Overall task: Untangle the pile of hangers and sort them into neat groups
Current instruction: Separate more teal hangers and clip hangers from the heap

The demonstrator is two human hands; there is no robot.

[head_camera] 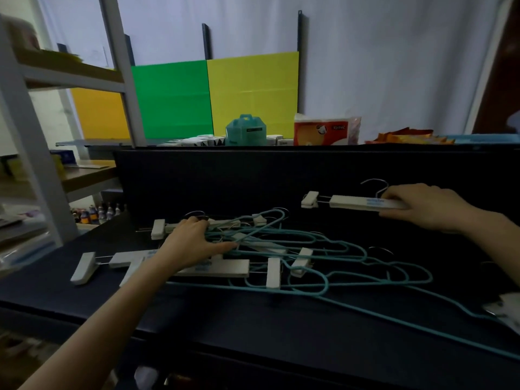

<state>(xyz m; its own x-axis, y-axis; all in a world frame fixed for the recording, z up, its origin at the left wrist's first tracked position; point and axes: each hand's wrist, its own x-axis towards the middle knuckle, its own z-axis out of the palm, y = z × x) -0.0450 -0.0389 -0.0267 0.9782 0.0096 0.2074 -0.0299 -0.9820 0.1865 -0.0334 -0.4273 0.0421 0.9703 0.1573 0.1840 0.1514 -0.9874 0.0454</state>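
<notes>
Dark table (253, 327). Right hand (422, 206) gripping the bar of 1 white clip hanger (354, 202), thumb on the near edge, fingers over the top; its wire hook curls just behind the knuckles, its clip sticks out to the hand's left. This hanger lies well apart from the pile (281, 254).

Left hand (191, 243) flat and spread, palm down on the pile's left part, gripping nothing. Under and beside it: white clip hangers; teal wire hangers (351, 257) tangle off to its right.
</notes>
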